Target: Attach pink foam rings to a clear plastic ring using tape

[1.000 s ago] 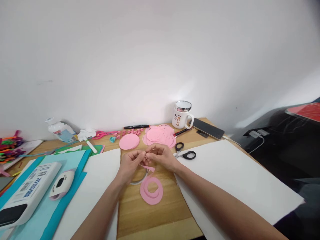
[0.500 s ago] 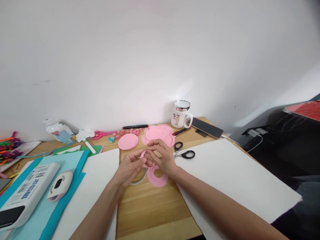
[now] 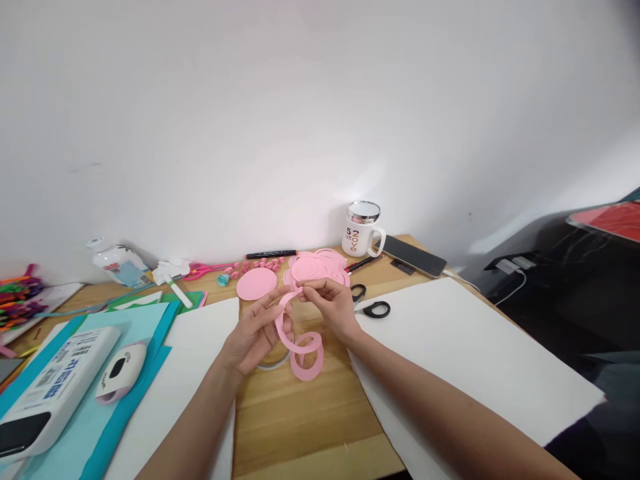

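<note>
Pinching the end of a spiral-cut pink paper strip [image 3: 299, 348] in the right hand [image 3: 333, 305], above the middle of the bench [image 3: 300, 433]; curving the left hand [image 3: 257, 333] loosely beside the upper turn, with any grip hard to tell. Seemingly at the step of curling that end; likely calling next for light fingertip tension and untangled lower turns. Partly hidden beneath, a gray ring [image 3: 273, 366]; beside the right hand, black-handled scissors [image 3: 377, 309]. Toward the far edge, pink paper discs [image 3: 257, 284].

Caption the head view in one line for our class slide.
Right hand pinches a curling pink paper strip beside the left hand, black-handled scissors nearby.
</note>
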Motion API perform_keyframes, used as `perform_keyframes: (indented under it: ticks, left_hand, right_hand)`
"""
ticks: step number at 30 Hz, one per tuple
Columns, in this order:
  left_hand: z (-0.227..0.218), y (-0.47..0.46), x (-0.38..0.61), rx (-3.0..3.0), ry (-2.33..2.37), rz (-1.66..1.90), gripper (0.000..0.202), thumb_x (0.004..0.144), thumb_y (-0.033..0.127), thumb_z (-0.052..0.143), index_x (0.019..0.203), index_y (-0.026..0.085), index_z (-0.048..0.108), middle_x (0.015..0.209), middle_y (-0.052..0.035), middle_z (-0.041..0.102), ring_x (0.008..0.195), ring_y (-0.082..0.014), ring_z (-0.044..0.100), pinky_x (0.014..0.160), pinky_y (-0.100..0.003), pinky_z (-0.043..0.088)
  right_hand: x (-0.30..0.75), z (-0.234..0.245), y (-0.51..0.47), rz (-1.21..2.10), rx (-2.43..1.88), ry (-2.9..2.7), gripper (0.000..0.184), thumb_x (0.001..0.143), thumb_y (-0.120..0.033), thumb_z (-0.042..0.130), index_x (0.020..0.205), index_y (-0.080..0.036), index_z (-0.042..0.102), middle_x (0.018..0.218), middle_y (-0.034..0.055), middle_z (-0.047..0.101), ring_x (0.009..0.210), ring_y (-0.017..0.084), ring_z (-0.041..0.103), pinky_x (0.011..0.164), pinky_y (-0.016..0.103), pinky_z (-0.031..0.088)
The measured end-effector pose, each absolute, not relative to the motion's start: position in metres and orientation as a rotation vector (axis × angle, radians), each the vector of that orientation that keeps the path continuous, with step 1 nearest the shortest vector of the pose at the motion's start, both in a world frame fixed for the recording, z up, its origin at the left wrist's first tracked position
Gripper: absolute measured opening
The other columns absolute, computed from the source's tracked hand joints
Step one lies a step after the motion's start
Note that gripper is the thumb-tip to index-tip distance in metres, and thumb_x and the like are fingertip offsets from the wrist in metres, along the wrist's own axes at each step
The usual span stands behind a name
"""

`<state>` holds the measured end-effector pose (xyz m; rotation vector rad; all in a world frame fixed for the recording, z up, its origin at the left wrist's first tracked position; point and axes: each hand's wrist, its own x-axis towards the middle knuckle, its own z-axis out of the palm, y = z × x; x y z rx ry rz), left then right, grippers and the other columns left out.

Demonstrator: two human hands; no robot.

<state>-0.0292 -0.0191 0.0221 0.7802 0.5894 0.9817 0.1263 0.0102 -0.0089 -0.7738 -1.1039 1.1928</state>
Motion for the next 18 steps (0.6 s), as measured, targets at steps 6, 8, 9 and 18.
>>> perform_keyframes:
  ticks: [6, 8, 9, 18]
  left_hand:
    - [0.024, -0.02, -0.029, 0.768, 0.603, 0.998, 0.034, 0.08, 0.013, 0.052, 0.114, 0.015, 0.051, 0.068, -0.0012, 0.055, 0.06, -0.0121, 0.055, 0.061, -0.028, 0.047]
    - [0.025, -0.02, -0.029, 0.753, 0.6, 0.993, 0.034, 0.079, 0.015, 0.053, 0.113, 0.016, 0.053, 0.068, -0.0007, 0.054, 0.058, -0.0113, 0.054, 0.058, -0.028, 0.048]
    - [0.026, -0.02, -0.029, 0.74, 0.6, 0.991, 0.034, 0.079, 0.016, 0.053, 0.112, 0.016, 0.053, 0.069, -0.0005, 0.054, 0.056, -0.0107, 0.054, 0.055, -0.026, 0.047]
    - [0.026, -0.02, -0.026, 0.785, 0.666, 0.992, 0.036, 0.076, 0.013, 0.055, 0.112, 0.014, 0.054, 0.067, -0.0015, 0.056, 0.064, -0.0138, 0.057, 0.06, -0.027, 0.047]
  right_hand:
    - [0.129, -0.011, 0.015, 1.25, -0.817, -0.969, 0.016, 0.064, -0.031, 0.068, 0.069, -0.015, 0.065, 0.088, 0.0075, 0.069, 0.065, 0.013, 0.063, 0.071, 0.031, 0.052]
    - [0.129, -0.013, 0.017, 1.262, -0.818, -0.929, 0.017, 0.063, -0.03, 0.069, 0.068, -0.015, 0.065, 0.087, 0.0078, 0.069, 0.064, 0.013, 0.063, 0.072, 0.032, 0.053]
    - [0.129, -0.015, 0.018, 1.266, -0.816, -0.915, 0.017, 0.063, -0.03, 0.069, 0.068, -0.015, 0.065, 0.086, 0.0077, 0.069, 0.064, 0.014, 0.063, 0.072, 0.032, 0.052]
    - [0.131, -0.021, 0.022, 1.326, -0.782, -0.906, 0.016, 0.062, -0.03, 0.07, 0.066, -0.015, 0.066, 0.08, 0.0067, 0.069, 0.074, 0.017, 0.064, 0.076, 0.033, 0.051]
